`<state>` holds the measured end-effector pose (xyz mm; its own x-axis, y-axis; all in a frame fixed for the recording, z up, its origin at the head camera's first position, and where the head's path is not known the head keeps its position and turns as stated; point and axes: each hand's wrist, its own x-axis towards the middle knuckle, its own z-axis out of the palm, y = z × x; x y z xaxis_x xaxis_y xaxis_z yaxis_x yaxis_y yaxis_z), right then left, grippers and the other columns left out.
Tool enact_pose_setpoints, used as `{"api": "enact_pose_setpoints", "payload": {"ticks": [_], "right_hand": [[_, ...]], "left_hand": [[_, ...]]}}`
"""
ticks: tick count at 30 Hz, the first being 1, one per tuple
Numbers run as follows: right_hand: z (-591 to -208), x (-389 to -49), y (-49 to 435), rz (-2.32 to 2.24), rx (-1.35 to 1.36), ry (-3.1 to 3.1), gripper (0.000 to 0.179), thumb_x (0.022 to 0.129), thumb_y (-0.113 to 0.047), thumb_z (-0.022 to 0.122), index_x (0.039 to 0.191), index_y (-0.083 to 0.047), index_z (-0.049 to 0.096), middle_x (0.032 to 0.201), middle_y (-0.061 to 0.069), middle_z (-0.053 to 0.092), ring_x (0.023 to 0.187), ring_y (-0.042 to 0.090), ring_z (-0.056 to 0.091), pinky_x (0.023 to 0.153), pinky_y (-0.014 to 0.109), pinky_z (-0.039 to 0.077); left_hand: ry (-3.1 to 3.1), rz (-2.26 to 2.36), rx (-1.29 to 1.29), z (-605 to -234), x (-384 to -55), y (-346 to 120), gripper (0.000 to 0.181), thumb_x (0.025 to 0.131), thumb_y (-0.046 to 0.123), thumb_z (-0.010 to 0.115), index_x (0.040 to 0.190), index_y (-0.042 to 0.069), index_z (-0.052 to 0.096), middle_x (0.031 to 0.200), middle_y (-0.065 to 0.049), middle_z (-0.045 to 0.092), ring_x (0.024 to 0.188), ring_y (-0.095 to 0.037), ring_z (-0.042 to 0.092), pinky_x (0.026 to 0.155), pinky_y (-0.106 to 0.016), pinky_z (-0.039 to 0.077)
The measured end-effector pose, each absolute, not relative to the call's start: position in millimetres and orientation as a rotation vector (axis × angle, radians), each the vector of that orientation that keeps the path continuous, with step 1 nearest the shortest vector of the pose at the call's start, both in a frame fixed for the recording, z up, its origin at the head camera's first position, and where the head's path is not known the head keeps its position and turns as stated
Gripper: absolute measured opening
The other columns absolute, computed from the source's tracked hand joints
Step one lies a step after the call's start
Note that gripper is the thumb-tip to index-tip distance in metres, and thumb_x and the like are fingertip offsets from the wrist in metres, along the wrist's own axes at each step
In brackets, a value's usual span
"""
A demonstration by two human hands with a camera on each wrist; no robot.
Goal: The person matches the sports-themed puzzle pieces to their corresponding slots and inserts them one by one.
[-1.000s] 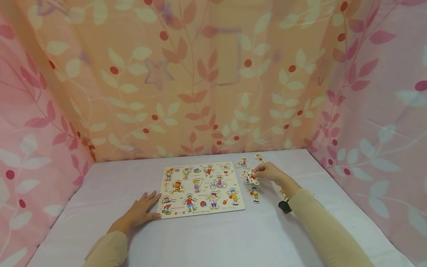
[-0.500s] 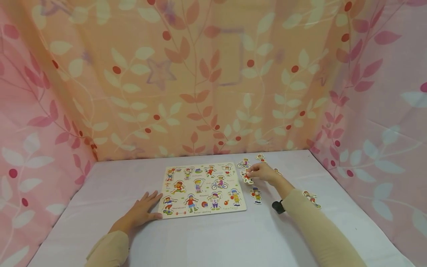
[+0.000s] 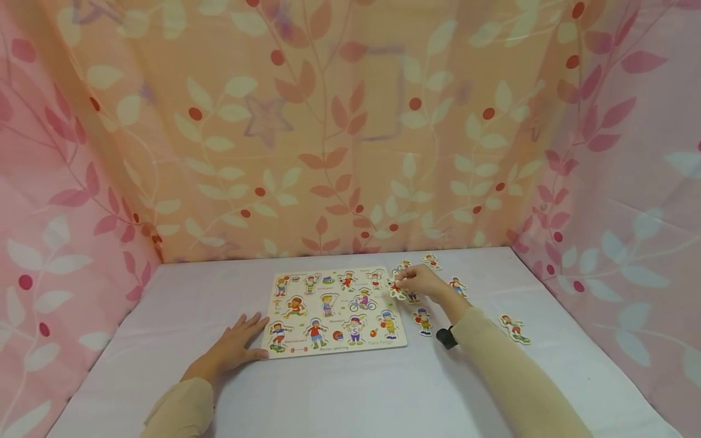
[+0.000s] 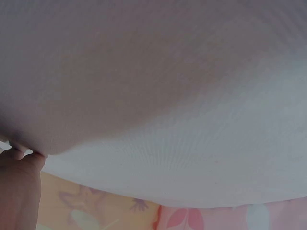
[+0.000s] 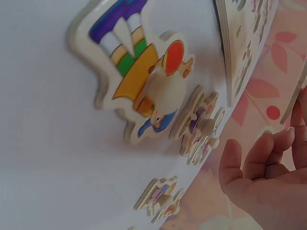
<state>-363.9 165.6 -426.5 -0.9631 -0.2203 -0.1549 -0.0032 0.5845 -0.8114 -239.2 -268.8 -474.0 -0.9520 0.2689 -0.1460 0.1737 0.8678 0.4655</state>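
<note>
A wooden peg puzzle board (image 3: pixel 306 316) printed with children at sports lies on the table. My left hand (image 3: pixel 237 342) rests at its left edge, fingers extended and thumb near the lower left corner. My right hand (image 3: pixel 426 283) pinches a puzzle piece (image 3: pixel 395 291) showing a figure in red, held over the board's right edge at the upper corner. In the right wrist view the curled fingers (image 5: pixel 232 158) show at the right, with only the piece's edge visible. The left wrist view shows part of the left hand (image 4: pixel 21 187) at the lower left.
Right of the board lie a table tennis piece (image 3: pixel 423 321), a cyclist piece (image 3: pixel 404 266) partly behind the right hand, a skateboarder piece (image 3: pixel 513 328) and several others. Knobs stand up from the pieces. Patterned curtains (image 3: pixel 328 152) enclose the table (image 3: pixel 328 395).
My right hand has moved left with the red figure piece, from among the loose pieces to the board's right edge. The left hand stays at the board.
</note>
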Motion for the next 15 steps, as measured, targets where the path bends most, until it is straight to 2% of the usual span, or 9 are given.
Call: {"api": "enact_pose_setpoints", "payload": {"ticks": [7,15], "right_hand": [[-428.3,-367.4,156.0,-1.338,-0.170,2.572,0.016,0.092,-0.011,0.067,0.102,0.001,0.069,0.095,0.008,0.063,0.079,0.018,0.054,0.074,0.037,0.051],[-434.1,-375.3,144.8,-1.413,-0.240,2.567,0.016,0.089,-0.009,0.071,0.098,0.004,0.070,0.093,0.009,0.064,0.075,0.014,0.052,0.064,0.026,0.046]], "left_hand": [[2.827,0.679,0.315,-474.3,-239.5,-268.3,0.092,0.078,0.052,0.073,0.148,0.004,0.038,0.154,-0.026,0.025,0.141,-0.052,0.008,0.108,-0.070,0.007],[2.832,0.694,0.332,-472.5,-237.9,-267.8,0.091,0.078,0.050,0.074,0.147,0.003,0.039,0.154,-0.027,0.026,0.140,-0.053,0.009,0.107,-0.071,0.008]]}}
